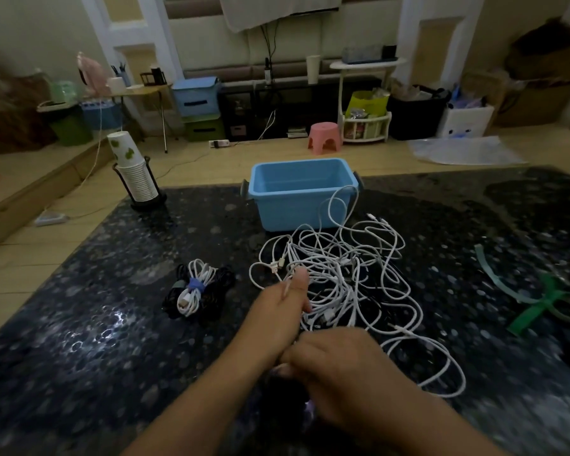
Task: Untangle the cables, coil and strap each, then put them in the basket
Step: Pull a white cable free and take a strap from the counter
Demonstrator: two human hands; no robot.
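White tangled cables (339, 278) sprawl at frame centre on my dark speckled table (96, 324), touching the blue basket (297, 195) behind them. My left hand (283, 307) pinches 1 strand, thumb up. My right hand (339, 366), lower centre, is blurred; I cannot tell its grip. 1 strapped coil bundle (195, 291) lies centre-left.

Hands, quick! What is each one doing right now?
Left hand: fingers curled, thumb up, gripping strands of the white cable tangle.
Right hand: blurred, curled at the tangle's near edge; what it holds cannot be told.
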